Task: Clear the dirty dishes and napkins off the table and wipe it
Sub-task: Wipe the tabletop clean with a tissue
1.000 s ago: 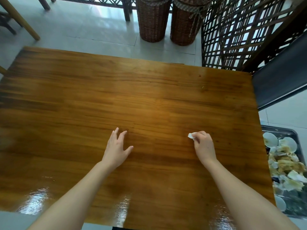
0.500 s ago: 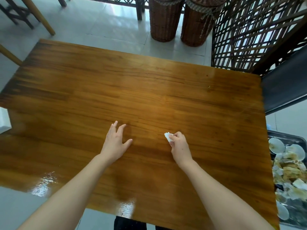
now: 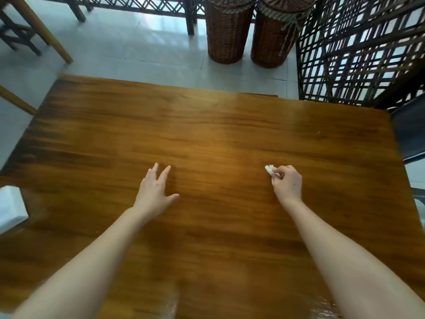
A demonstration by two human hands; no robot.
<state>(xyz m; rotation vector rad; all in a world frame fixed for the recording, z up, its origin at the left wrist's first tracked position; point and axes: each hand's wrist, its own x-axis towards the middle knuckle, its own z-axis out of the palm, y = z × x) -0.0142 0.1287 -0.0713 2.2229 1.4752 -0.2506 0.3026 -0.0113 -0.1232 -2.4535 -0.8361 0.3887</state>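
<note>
Resting flat on the table (image 3: 218,134), my left hand (image 3: 156,192) has its fingers straight and spread, holding nothing. Well apart to its right, my right hand (image 3: 287,183) pinches a small white napkin wad (image 3: 270,169) against the wood. A white box (image 3: 11,206) sits at the left edge. Two wicker baskets (image 3: 226,31) stand beyond.

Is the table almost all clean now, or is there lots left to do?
Nearly there. Done: no dishes show on the table. In hand: the right hand pinches a white napkin wad on the wood, likely wiping, while the left hand lies flat. Left: a small speck near the far right, and a white box at the left edge, if it has to go.
</note>
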